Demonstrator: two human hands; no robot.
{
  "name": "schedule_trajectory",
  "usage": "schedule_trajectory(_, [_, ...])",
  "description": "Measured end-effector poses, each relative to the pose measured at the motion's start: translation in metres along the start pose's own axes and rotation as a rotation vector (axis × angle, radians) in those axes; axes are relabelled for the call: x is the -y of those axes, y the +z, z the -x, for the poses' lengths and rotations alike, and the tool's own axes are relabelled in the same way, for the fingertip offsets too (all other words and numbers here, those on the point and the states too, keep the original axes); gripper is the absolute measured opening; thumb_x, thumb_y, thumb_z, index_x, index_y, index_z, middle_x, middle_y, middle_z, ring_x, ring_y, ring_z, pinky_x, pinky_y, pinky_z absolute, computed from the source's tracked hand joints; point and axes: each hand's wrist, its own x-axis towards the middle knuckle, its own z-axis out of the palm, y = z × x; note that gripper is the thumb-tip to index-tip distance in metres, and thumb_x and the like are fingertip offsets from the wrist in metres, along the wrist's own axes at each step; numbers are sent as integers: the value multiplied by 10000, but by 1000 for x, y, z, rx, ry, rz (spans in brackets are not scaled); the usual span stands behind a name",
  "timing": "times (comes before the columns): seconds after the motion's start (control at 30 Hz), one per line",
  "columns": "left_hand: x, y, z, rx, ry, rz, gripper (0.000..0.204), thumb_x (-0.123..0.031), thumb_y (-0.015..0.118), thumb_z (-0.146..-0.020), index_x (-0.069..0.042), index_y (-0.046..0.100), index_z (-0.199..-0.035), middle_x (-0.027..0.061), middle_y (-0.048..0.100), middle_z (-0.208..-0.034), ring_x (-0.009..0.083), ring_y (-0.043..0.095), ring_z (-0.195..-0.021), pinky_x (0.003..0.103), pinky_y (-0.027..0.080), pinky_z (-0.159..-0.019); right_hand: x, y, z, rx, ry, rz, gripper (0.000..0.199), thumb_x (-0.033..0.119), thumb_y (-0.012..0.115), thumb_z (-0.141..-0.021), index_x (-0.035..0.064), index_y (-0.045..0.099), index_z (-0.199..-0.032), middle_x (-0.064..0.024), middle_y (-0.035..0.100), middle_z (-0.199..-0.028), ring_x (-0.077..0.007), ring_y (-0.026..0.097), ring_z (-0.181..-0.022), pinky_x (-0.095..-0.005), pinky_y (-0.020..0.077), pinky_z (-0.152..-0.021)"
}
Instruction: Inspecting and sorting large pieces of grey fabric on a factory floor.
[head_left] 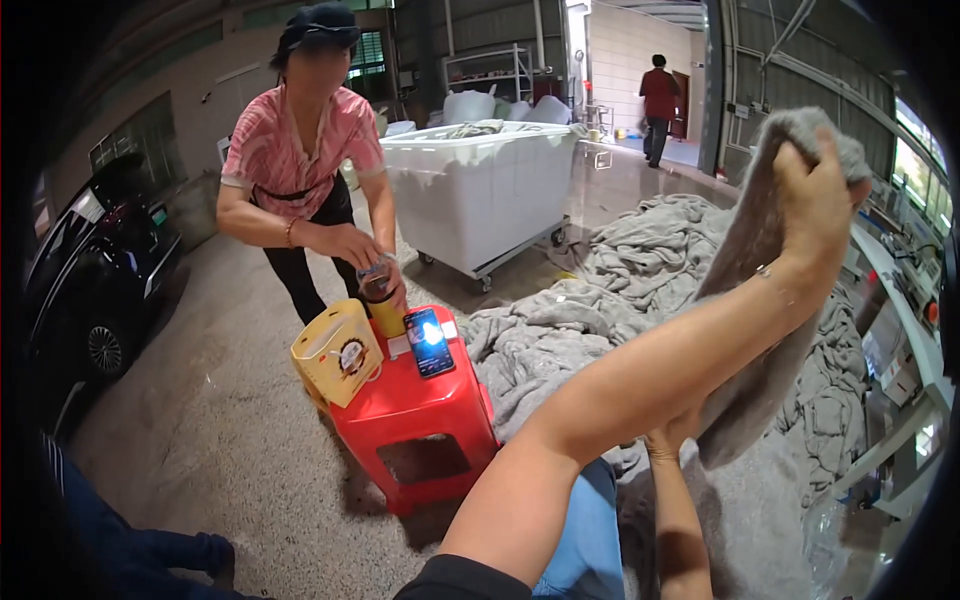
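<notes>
A thick grey fleece cloth (745,250) hangs stretched on the right side. High up, my left hand (812,185) is closed round its bunched top edge, with the left arm reaching across to the right. Lower down and partly behind my left forearm, my right hand (675,432) is at the cloth's lower edge, closed on it; some of its fingers are hidden. Beneath and behind lies a large heap of similar grey cloth (650,245), piled on the floor and up to my knees.
A red plastic stool (400,420) stands left of me, carrying a phone (429,342) and a yellow bag (336,352). Behind it a person (305,170) handles a jar (377,280). Further off are a white wheeled bin (470,195), a dark car (100,290) and a walking person (658,105). A worktable (905,320) edges the right.
</notes>
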Motion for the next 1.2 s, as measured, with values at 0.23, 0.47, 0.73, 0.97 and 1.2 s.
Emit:
schedule_trajectory(0.23, [-6,2,-42,19,72,-13,155,-211,427,-957,-106,368,-859,12,455,-768,93,460,-599,235,412,-463,-3,9,28,61,46,13,329,113,721,-746,29,608,-1043,-89,457,-1189,-125,545,-838,-250,441,-686])
schedule_trajectory(0.47, [-63,-125,-52,-275,196,-524,151,-182,451,-935,-66,500,-853,48,571,-743,119,557,-577,249,467,-472,8,-49,31,55,309,-393,242,109,592,-880,-48,579,-1063,-69,613,-1017,-135,539,-917,-250,405,-831])
schedule_trajectory(0.73, [-25,-353,119,-581,-550,-603,726,-573,419,-871,-89,229,-1377,167,328,-1378,262,553,-976,405,473,-818,8,-17,16,164,602,-529,270,89,610,-857,-72,572,-1070,-90,624,-992,-151,584,-871,-264,457,-787])
schedule_trajectory(0.97, [9,-388,243,-307,-1003,-74,793,-717,394,-801,-71,407,-1261,101,580,-1063,186,591,-798,336,508,-636,-54,-5,1,330,618,-359,240,187,632,-866,-11,620,-999,-10,605,-930,-67,524,-841,-207,403,-774])
schedule_trajectory(1.2, [8,-391,226,-572,-455,-925,316,-259,522,-893,-40,582,-1112,14,578,-937,129,522,-857,256,369,-836,-11,-18,-15,541,731,-586,191,227,610,-884,62,640,-975,50,603,-893,-35,511,-814,-207,407,-747])
